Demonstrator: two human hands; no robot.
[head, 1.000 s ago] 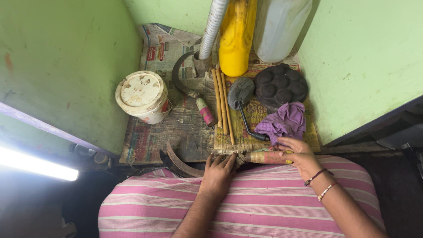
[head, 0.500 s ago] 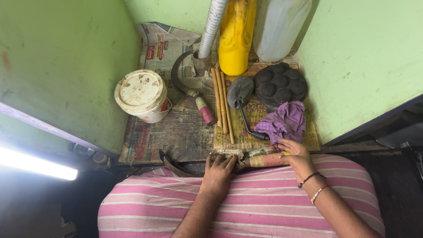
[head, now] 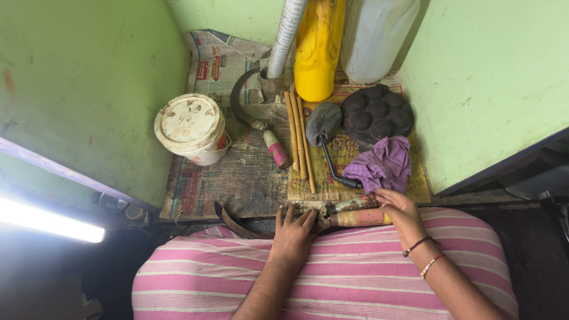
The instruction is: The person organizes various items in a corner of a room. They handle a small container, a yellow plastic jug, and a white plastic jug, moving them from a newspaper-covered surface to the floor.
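Green walls close in a low shelf lined with newspaper (head: 204, 184), and I lean over it with my striped pink lap at the bottom of the view. My left hand (head: 292, 232) lies flat with its fingers spread and loose, gripping nothing, its fingertips touching the near edge of the newspaper just beside the blade of a curved sickle (head: 237, 224) that lies along that edge. My right hand (head: 402, 212) is curled around the far end of two wooden tool handles (head: 354, 211) lying side by side at the same edge; I think the fingers grasp them, though from here the grip is partly hidden by the back of the hand. Just beyond that hand sits a crumpled purple cloth (head: 382, 165). Beyond the cloth lies a round black moulded pan (head: 377, 114), and beside it a dark flat tool with a bent black handle (head: 326, 133). Left of that, three thin sticks (head: 298, 139) lie in a row, next to a second sickle with a pink handle (head: 261, 121). Well to the left of the sticks stands a white lidded bucket (head: 191, 127). Behind the sticks stand a yellow jug (head: 318, 47), a ribbed grey hose (head: 285, 35) and a pale plastic can (head: 376, 35).
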